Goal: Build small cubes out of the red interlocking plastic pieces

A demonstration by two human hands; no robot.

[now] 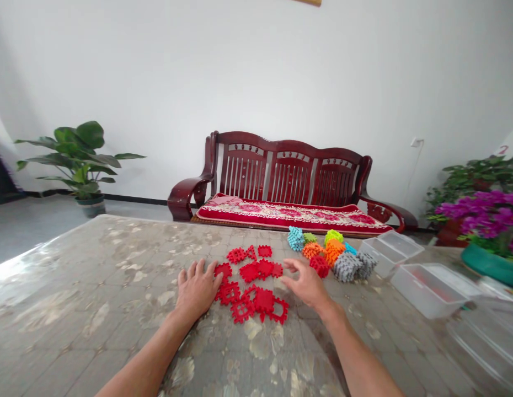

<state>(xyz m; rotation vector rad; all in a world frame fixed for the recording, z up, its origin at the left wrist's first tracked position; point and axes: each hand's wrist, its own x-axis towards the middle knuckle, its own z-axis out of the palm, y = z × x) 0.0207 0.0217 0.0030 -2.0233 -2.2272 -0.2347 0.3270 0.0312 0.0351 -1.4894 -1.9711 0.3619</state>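
Several flat red toothed building tiles (263,301) lie loosely spread and partly overlapping between my hands. Some are solid squares, some have open window-like frames, and one is a small triangle (251,252). My left hand (198,285) rests palm down on the table, fingers spread, its thumb beside a red square tile (223,269) at the group's left edge. On the other side, my right hand (305,282) has thumb and fingers apart, close to a small red tile (277,269); no tile shows in it. Whether either hand touches a tile is unclear.
Right of my right hand sit clusters of joined pieces: blue (295,238), orange (335,252), red (319,266) and grey (346,267). Clear plastic boxes (430,292) stand further right, near a pot of purple flowers (492,220). A wooden bench (289,171) is behind the table (116,309).
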